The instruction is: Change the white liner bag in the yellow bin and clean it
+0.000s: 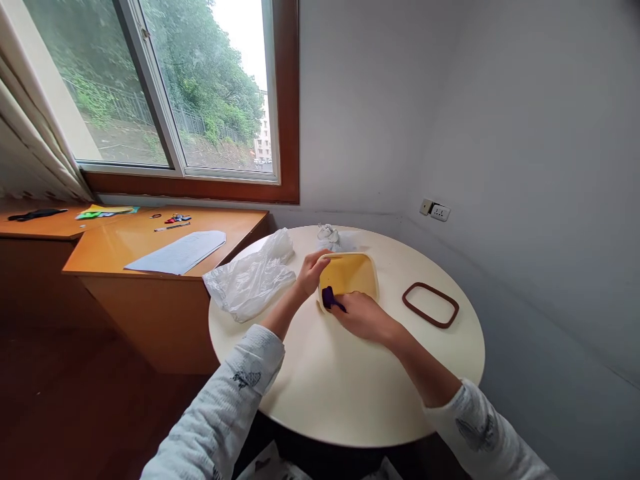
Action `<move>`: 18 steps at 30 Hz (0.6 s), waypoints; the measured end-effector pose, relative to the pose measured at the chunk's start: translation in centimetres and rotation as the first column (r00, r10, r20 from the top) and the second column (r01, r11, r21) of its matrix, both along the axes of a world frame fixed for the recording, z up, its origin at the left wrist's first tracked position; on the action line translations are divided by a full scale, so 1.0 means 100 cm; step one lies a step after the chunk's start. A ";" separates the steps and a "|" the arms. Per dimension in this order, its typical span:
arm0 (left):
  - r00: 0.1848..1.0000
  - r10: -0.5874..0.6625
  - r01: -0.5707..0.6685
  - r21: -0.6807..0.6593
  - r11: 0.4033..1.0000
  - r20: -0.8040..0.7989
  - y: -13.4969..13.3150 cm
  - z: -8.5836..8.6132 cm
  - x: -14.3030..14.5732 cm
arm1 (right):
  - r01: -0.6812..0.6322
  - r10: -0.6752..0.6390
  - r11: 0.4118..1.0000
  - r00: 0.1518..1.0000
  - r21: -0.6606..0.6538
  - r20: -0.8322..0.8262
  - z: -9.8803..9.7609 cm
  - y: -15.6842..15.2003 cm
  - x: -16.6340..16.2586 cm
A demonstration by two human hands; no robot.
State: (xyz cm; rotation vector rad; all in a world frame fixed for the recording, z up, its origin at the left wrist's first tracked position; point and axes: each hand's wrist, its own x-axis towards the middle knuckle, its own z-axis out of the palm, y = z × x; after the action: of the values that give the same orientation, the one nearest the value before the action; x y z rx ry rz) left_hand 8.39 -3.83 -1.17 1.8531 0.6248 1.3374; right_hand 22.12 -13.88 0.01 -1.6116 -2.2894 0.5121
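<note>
A yellow rectangular lid [353,273] lies on the round cream table [350,387]. My left hand [311,270] grips its left edge, fingers curled over the rim. My right hand [365,317] is closed on a small purple cloth [330,297] and presses it against the lid's near left corner. A brown rubber sealing ring [431,304] lies apart on the table to the right of the lid.
A crumpled clear plastic bag [253,280] lies at the table's left edge. A small white bundle [329,237] sits behind the lid. An orange desk [150,250] with a grey sheet, a pen and small items stands left, under the window. Wall sockets [436,211] are at right.
</note>
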 end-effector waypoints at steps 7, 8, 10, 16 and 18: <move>1.000 0.013 -0.012 -0.041 0.999 0.020 0.001 0.004 -0.001 | 0.018 0.049 0.980 0.943 0.197 -0.331 -0.007 -0.013 -0.002; 1.000 0.015 -0.014 -0.041 0.999 0.022 0.001 0.005 -0.001 | 0.033 0.048 0.978 0.927 0.208 -0.373 -0.008 -0.012 -0.002; 1.000 0.010 -0.008 -0.048 0.999 0.030 0.001 0.006 -0.001 | 0.051 0.047 0.980 0.881 0.194 -0.471 -0.008 -0.010 0.000; 0.993 -0.036 0.050 -0.115 0.992 0.115 0.003 0.007 -0.001 | -0.065 -0.025 0.995 0.610 -0.081 -0.792 0.003 -0.010 0.018; 0.987 -0.057 0.077 -0.134 0.988 0.149 0.004 0.006 -0.001 | 0.046 -0.118 0.993 0.489 -0.109 -0.864 0.012 -0.007 0.032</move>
State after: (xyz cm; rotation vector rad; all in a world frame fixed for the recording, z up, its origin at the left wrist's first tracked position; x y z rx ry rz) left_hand 8.28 -3.38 -0.60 1.6348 0.5603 1.3352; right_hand 25.28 -14.61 1.22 -1.0476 -1.3904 1.0973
